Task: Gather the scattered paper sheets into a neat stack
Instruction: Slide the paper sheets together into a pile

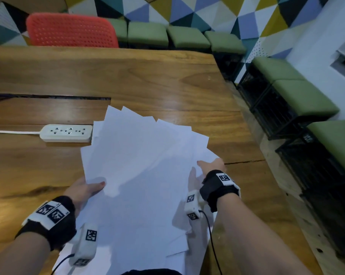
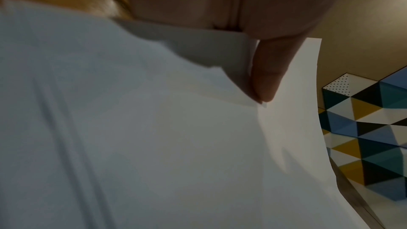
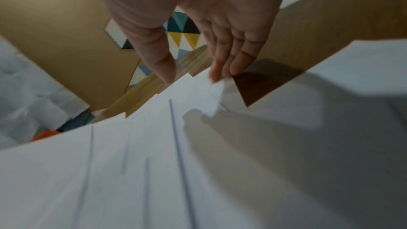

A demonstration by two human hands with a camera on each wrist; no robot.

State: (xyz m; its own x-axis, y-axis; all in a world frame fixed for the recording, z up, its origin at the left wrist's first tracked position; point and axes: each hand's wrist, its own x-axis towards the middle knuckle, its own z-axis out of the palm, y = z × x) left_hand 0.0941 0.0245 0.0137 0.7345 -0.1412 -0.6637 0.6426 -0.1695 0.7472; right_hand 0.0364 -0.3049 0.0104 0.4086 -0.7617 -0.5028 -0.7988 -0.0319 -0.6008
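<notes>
Left hand [image 1: 84,190] thumb clamps the fanned paper sheets [image 1: 146,165] – right hand [image 1: 209,167] fingers straight, together at the edge; push both sides inward evenly – then square up on the table [image 1: 148,76]

Bare counter [image 1: 167,76] is seen across the upper half of the frame and at lower left. The centre is covered by fanned paper sheets [image 1: 144,165]. At mid-left, passage is blocked by a power strip [image 1: 66,133] touching the sheets' left edge. A red chair [image 1: 70,32] is seen beyond the far edge, green stools [image 1: 298,100] along the right.
</notes>
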